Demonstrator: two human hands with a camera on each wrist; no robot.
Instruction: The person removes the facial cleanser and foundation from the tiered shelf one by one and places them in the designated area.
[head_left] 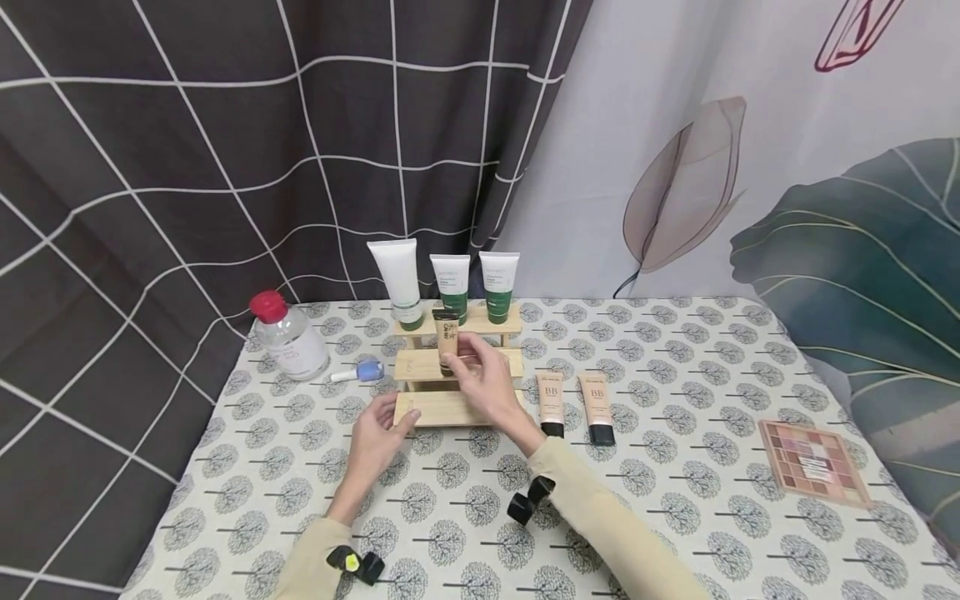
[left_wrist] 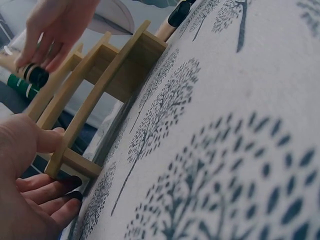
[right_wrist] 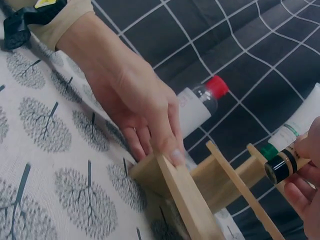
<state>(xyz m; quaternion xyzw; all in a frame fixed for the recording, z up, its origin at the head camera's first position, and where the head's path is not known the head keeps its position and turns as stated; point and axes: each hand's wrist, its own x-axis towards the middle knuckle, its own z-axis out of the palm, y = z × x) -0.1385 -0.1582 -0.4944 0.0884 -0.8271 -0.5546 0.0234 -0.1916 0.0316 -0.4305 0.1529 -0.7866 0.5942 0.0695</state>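
Observation:
My right hand [head_left: 486, 383] pinches a small beige tube [head_left: 447, 333] with gold and black bands, held upright over the middle step of a three-step wooden display stand [head_left: 450, 408]. In the left wrist view the tube's black cap [left_wrist: 38, 76] hangs above the stand, apart from it. My left hand [head_left: 377, 437] grips the left end of the lowest step, thumb [right_wrist: 176, 156] on top and fingers beneath. On the top step stand a large white tube [head_left: 397, 275] and two smaller white-and-green tubes, one in the middle [head_left: 452, 279] and one at right [head_left: 498, 287].
Right of the stand lie two beige BB cream tubes [head_left: 551, 398] [head_left: 596, 402]. An eyeshadow palette [head_left: 813, 462] is farther right. Left of the stand are a blue nail polish bottle [head_left: 367, 370] and a clear bottle with a red cap [head_left: 291, 337]. Curtains [head_left: 225, 150] hang behind the table.

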